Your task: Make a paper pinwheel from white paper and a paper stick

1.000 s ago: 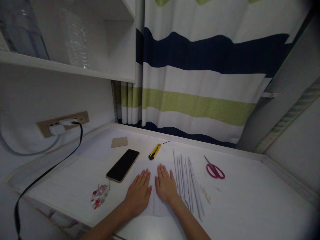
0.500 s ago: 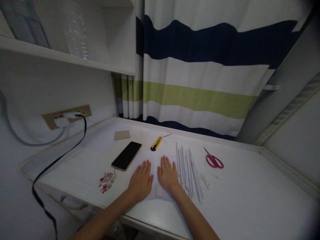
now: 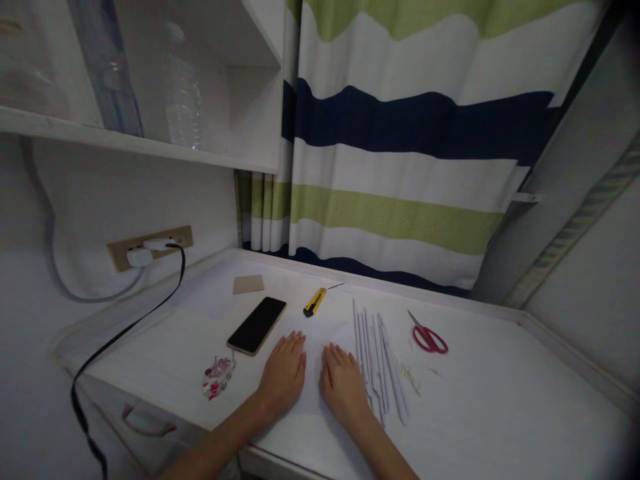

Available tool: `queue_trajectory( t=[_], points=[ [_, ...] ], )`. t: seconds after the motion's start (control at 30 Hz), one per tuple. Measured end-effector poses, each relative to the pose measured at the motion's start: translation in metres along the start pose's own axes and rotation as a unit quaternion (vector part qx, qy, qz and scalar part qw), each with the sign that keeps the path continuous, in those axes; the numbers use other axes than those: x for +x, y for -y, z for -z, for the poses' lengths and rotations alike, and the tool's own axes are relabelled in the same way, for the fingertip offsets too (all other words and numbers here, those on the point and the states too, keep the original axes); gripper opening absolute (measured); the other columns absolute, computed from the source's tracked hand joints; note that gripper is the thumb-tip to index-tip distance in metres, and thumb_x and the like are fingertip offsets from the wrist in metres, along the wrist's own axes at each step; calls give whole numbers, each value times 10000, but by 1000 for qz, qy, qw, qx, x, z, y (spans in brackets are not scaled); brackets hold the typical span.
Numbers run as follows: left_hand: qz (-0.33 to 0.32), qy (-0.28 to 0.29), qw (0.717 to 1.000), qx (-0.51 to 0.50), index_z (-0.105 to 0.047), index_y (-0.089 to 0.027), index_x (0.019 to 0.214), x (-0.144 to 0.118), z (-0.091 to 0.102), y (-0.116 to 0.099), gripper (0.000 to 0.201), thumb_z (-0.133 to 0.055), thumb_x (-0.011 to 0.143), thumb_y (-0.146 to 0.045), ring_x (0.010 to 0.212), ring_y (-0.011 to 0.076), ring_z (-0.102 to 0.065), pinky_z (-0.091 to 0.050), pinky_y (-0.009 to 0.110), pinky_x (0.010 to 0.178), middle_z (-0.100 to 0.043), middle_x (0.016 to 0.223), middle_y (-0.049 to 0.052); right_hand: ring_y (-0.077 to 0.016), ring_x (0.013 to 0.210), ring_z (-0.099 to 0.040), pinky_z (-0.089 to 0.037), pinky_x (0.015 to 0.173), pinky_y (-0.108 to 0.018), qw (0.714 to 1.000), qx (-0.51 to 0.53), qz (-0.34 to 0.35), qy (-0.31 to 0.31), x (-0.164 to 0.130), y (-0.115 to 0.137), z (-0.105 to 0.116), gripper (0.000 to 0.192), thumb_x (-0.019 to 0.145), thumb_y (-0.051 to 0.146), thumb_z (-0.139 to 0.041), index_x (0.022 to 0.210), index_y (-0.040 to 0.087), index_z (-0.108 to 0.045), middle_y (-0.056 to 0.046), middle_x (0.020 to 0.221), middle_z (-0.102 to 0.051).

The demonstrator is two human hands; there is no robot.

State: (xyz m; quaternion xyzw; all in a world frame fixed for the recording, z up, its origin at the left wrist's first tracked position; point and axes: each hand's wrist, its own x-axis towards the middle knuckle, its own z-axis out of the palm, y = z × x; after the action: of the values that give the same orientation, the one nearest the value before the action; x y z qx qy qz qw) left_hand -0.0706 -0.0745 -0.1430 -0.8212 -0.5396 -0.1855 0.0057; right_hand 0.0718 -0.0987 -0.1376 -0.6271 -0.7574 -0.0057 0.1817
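Note:
A sheet of white paper (image 3: 314, 360) lies on the white desk (image 3: 490, 407) in front of me. My left hand (image 3: 283, 368) rests palm down on its left part, fingers stretched out. On the right part my right hand (image 3: 345, 383) is also palm down with its fingers extended. Just right of that hand, several thin rolled paper sticks (image 3: 383, 367) lie side by side. A dark-screened phone (image 3: 257, 325) with a beaded charm (image 3: 219, 377) is left of my left hand. Beyond the paper lies a yellow utility knife (image 3: 315, 302).
Red-handled scissors (image 3: 429, 338) and small paper scraps (image 3: 411, 379) lie right of the sticks. A beige card (image 3: 249, 284) sits at the back left. A black cable (image 3: 135, 323) runs from the wall socket (image 3: 120, 257) past the desk's left edge. A shelf (image 3: 200, 157) overhangs the back left.
The view has tilted upward, so the desk sits lower in the picture. My right hand has slid nearer to me and a little right on the paper; my left hand stays nearly in place.

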Motion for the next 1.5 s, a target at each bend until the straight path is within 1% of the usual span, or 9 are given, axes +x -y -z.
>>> queue_trajectory(
  t=[0.1,0.2,0.33,0.43,0.67,0.9,1.07,1.5],
  points=[
    [-24,19,1000,3,-459,-86,1226,-6,6,-4,434,-237,883,-230,1238,212,-343,-236,415,1047,-437,1309,124,-233,1211,-375,-268,1001,-459,999,11,4,30,-6,-1,-4,356,903,214,-375,1244,135,-434,-108,1309,-453],
    [-40,53,998,8,-448,-70,1240,-15,3,-6,456,-272,875,-277,1234,242,-345,-291,414,1020,-421,1313,140,-226,1252,-316,-225,1030,-434,998,19,3,56,-7,-1,-9,427,897,184,-262,1293,78,-380,-112,1339,-410],
    [-43,75,996,14,-367,-61,1295,-21,-6,-4,494,-238,890,-314,1257,241,-291,-297,395,1021,-327,1361,139,-221,1289,-228,-146,1047,-454,997,24,9,74,-6,-1,-16,458,890,212,-234,1323,93,-326,-80,1383,-318],
    [-38,80,996,18,-334,-63,1312,-20,-10,-3,502,-217,896,-320,1268,235,-262,-284,389,1029,-291,1375,133,-216,1301,-188,-115,1050,-454,997,25,9,79,-6,-2,-20,471,887,238,-240,1333,99,-296,-73,1400,-266],
    [-17,82,996,23,-311,-43,1319,-23,-12,-7,517,-203,897,-322,1277,237,-238,-263,392,1037,-266,1383,138,-212,1308,-156,-92,1046,-463,996,18,-10,83,-7,-1,-23,481,889,244,-224,1342,89,-260,-77,1408,-234],
    [-7,74,997,21,-330,-35,1308,-24,-10,-10,508,-214,894,-305,1277,242,-246,-266,404,1032,-285,1379,145,-212,1306,-170,-97,1045,-457,997,16,-15,80,-6,0,-21,485,892,273,-230,1343,95,-253,-77,1411,-225],
    [-3,69,997,20,-323,-32,1310,-25,-9,-11,504,-218,893,-295,1280,238,-241,-257,402,1034,-283,1381,143,-210,1302,-186,-116,1043,-452,997,14,-17,79,-7,0,-19,481,889,267,-232,1339,102,-270,-63,1405,-251],
    [-2,73,997,18,-313,-13,1309,-27,-7,-11,509,-223,881,-274,1285,236,-233,-236,397,1038,-284,1385,157,-218,1296,-207,-113,1040,-441,998,18,-9,53,-8,-2,-21,473,886,252,-258,1333,107,-304,-75,1398,-288]
  ],
)
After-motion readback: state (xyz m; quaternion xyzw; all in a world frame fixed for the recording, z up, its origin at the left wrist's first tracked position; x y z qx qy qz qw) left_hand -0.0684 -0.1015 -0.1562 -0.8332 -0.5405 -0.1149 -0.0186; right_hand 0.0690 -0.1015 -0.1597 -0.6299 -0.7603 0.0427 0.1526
